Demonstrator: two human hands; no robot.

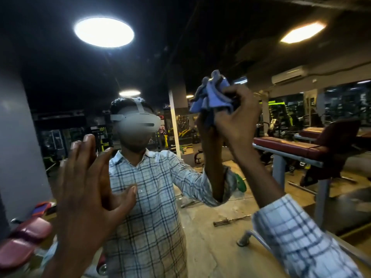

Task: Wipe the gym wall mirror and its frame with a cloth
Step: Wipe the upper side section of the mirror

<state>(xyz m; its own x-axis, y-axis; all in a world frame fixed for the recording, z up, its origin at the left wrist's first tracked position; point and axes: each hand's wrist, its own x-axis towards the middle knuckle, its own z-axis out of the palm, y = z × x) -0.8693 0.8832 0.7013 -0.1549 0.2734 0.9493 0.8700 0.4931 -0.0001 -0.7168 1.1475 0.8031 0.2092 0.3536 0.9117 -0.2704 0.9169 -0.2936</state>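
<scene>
The wall mirror fills almost the whole view and reflects me and the gym behind me. My right hand is raised at upper centre right and grips a bunched blue cloth, which lies against the glass and meets its own reflection. My left hand is at lower left, fingers straight and spread, its fingertips on or very near the glass. No mirror frame can be made out.
A grey pillar or wall stands at the left edge. A maroon padded bench on grey legs stands at the right. Another maroon pad sits at lower left. A barbell lies on the floor in the reflection.
</scene>
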